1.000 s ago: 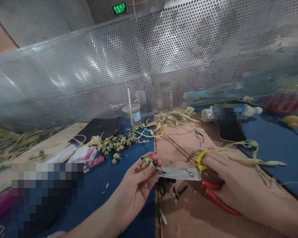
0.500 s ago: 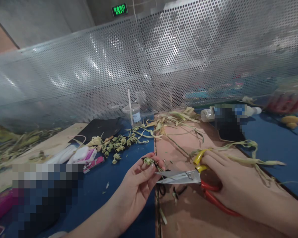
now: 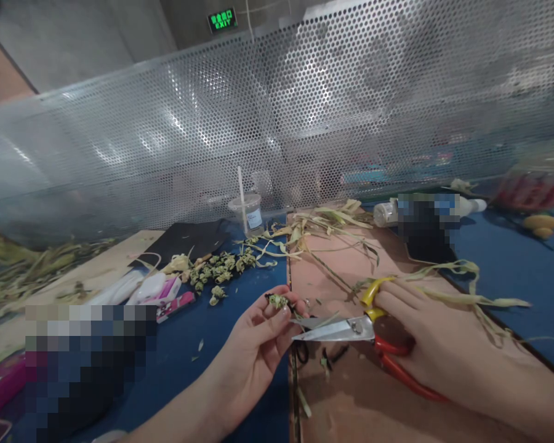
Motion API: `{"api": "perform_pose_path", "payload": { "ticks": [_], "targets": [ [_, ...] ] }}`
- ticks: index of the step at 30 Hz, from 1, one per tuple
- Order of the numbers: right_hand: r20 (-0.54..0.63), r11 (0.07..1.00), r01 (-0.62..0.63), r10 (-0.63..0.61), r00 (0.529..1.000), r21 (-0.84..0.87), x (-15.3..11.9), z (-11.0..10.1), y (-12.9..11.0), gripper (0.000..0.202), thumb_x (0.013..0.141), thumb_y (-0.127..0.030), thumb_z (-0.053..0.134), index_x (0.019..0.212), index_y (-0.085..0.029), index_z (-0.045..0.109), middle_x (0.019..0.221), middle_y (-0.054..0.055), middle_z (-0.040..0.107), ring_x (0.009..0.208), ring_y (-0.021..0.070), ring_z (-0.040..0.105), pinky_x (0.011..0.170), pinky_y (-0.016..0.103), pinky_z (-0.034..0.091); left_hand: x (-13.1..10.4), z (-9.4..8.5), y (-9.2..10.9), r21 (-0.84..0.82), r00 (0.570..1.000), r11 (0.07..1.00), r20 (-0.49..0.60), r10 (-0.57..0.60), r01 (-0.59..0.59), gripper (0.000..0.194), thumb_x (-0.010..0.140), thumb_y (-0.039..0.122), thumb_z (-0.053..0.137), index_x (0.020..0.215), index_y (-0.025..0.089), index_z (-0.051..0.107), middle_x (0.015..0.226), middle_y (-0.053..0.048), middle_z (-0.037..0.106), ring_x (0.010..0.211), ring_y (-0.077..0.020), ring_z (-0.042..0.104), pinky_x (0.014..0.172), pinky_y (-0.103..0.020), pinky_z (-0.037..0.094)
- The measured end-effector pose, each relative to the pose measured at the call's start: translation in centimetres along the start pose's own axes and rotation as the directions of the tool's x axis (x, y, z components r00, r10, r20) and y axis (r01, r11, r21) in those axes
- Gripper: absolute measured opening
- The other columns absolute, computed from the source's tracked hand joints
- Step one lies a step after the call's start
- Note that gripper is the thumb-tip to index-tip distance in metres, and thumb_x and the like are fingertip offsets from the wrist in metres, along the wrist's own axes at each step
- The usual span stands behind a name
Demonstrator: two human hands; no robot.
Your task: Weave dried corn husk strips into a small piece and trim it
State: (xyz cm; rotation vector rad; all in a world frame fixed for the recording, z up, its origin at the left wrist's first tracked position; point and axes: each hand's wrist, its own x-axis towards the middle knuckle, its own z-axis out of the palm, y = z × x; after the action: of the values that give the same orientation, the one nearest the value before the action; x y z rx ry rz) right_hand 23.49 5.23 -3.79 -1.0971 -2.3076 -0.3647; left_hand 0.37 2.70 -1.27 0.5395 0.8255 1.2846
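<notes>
Between the thumb and fingers of my left hand point(image 3: 263, 338) is a small green knotted piece point(image 3: 277, 301) with thin stalks. My right hand point(image 3: 420, 332) is wrapped round scissors point(image 3: 339, 330) with one yellow and one red handle. Their blades point left and are slightly apart, with the tips close beside my left fingertips. A thin green strand lies along the upper blade. Up and to the left, a pile of similar green knotted pieces point(image 3: 221, 267) rests on the blue surface, with a single piece point(image 3: 216, 295) just in front of it.
A clear cup point(image 3: 253, 218) with a straw stands behind the pile. Dry leaf strips point(image 3: 323, 221) lie across the brown board point(image 3: 351, 394). A bottle point(image 3: 385, 213) lies at the back right. Pink and white packets point(image 3: 166, 292) sit at left. Perforated metal point(image 3: 281, 111) rises behind.
The scissor blades have closed somewhat, and a thin green strand now shows over the upper blade. Both hands have barely moved.
</notes>
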Motion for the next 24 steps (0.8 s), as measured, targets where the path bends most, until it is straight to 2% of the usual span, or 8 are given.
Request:
{"api": "perform_pose_path", "payload": {
  "ticks": [9,24],
  "targets": [
    [0.016,0.999,-0.042,0.042,0.999,0.004,-0.22,0.33,0.04,0.012,0.063,-0.016,0.053,0.072,-0.022,0.05,0.073,0.002,0.056,0.067,0.0185,0.05,0.058,0.028,0.032,-0.27,0.22,0.01,0.004,1.0,1.0,-0.019,-0.007,0.007,0.024,0.077,-0.005,0.05,0.094,0.01,0.058,0.083,-0.005,0.065,0.075,-0.011,0.066,0.07,-0.017,0.056],
    [0.045,1.0,-0.016,0.017,0.999,-0.021,-0.38,0.09,0.21,0.015,0.062,-0.022,0.053,0.077,-0.021,0.048,0.077,0.004,0.055,0.069,0.0195,0.049,0.057,0.028,0.032,-0.06,-0.17,-0.2,0.017,1.0,1.0,0.011,-0.024,0.024,0.024,0.075,-0.003,0.056,0.094,0.011,0.059,0.083,-0.006,0.066,0.074,-0.0123,0.067,0.067,-0.017,0.056]
  ]
}}
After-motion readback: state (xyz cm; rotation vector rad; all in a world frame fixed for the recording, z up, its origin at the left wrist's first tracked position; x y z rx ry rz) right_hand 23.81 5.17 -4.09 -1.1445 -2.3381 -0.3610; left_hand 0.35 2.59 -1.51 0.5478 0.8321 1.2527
